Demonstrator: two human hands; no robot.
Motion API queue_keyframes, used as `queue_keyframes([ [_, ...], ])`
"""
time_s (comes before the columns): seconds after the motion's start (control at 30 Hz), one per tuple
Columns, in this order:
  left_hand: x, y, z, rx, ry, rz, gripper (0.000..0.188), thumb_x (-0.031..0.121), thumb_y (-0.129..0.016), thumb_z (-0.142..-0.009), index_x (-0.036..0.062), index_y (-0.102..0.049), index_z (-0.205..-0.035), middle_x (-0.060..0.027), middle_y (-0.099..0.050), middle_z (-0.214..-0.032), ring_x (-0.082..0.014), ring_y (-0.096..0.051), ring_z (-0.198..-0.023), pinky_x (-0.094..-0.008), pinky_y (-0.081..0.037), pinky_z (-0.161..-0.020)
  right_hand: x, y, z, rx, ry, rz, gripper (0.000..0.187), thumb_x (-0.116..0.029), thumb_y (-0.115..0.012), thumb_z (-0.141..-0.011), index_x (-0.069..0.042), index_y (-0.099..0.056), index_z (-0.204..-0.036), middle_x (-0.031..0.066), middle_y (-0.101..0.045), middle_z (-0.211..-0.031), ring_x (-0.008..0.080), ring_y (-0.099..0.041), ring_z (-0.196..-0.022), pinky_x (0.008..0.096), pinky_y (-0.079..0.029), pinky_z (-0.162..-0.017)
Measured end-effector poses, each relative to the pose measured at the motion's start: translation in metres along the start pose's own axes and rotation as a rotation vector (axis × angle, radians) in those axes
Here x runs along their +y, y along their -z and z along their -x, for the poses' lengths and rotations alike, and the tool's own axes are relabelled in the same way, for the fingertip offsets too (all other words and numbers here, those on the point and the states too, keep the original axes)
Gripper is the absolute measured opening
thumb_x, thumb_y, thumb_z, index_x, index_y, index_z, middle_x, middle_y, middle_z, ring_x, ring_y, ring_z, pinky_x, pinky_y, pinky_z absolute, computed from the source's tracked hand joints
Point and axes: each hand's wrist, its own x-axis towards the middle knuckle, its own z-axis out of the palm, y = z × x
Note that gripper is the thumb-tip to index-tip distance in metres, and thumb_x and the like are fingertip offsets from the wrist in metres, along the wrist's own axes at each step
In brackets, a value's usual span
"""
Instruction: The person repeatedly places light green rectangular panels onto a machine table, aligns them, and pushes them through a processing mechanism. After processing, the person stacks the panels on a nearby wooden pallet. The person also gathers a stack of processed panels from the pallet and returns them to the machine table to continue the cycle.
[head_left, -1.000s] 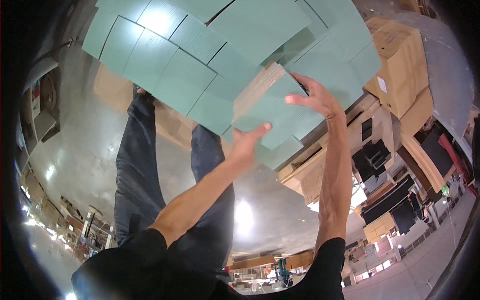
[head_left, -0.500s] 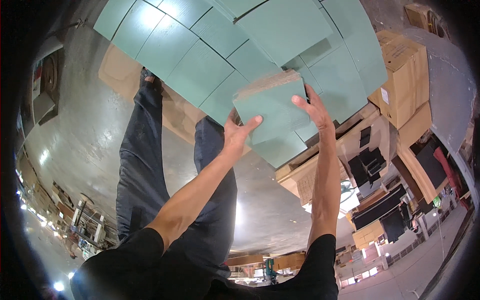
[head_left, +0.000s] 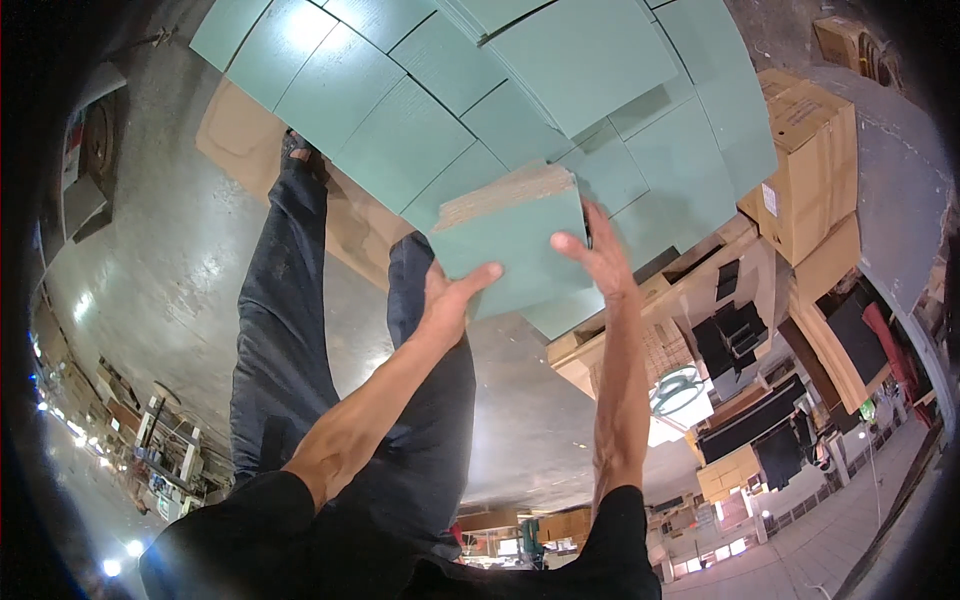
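Note:
A stack of thin, pale green rectangular boards (head_left: 515, 245) is held between my two hands, its brownish layered edges showing along the far side. My left hand (head_left: 447, 303) grips the stack's left side, thumb on the top face. My right hand (head_left: 602, 258) clasps the right side, its thumb also lying on top. Most fingers of both hands are hidden behind or beneath the boards. Under and beyond the stack spread more green boards (head_left: 405, 135), laid edge to edge with dark gaps. Another green stack (head_left: 590, 60) rises higher at the far side.
Below the green boards runs a wooden pallet-like edge (head_left: 575, 345). A cardboard box (head_left: 815, 170) stands to the right. Flat cardboard (head_left: 240, 135) lies on the concrete floor (head_left: 150, 270) at the left, near my legs. A round-guarded fan (head_left: 678, 390) sits beyond my right forearm.
Both hands have moved left and nearer to me with the held stack. More of the green boards beneath now shows to its right.

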Motion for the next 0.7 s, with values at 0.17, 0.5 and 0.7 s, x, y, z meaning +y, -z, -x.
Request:
queue_keyframes([
  [0.17, 0.044, 0.011, 0.052, -0.015, -0.037, -0.242, 0.085, 0.023, -0.082, -0.074, -0.0022, -0.038, -0.143, -0.0167, -0.053, -0.132, -0.0274, -0.052, -0.123, -0.0398, -0.042, -0.104, -0.031, -0.023, 0.069, 0.136, 0.014, -0.263, 0.106, -0.054, -0.078, -0.067, 0.002, -0.037, -0.146, 0.0234, -0.044, -0.139, 0.0365, -0.041, -0.13, 0.0447, -0.032, -0.11],
  [0.5, 0.231, 0.023, 0.214, -0.549, -0.739, -0.774, 0.116, 0.029, -0.086, -0.065, -0.006, -0.019, -0.153, -0.03, -0.023, -0.154, -0.0436, -0.028, -0.141, -0.0498, -0.021, -0.115, -0.104, -0.089, 0.266, 0.705, -0.052, -0.378, 0.09, -0.04, -0.079, -0.071, 0.002, -0.041, -0.141, 0.0167, -0.053, -0.131, 0.0295, -0.053, -0.118, 0.0426, -0.044, -0.099],
  [0.7, 0.367, 0.064, 0.352, -0.599, -1.153, -0.771, 0.118, 0.032, -0.088, -0.063, -0.0064, -0.021, -0.152, -0.0325, -0.019, -0.154, -0.046, -0.036, -0.13, -0.0496, -0.027, -0.11, -0.214, -0.129, 0.306, 0.839, 0.063, -0.359, 0.087, -0.041, -0.078, -0.073, 0.001, -0.042, -0.141, 0.0154, -0.054, -0.13, 0.0288, -0.053, -0.117, 0.0419, -0.044, -0.098],
])
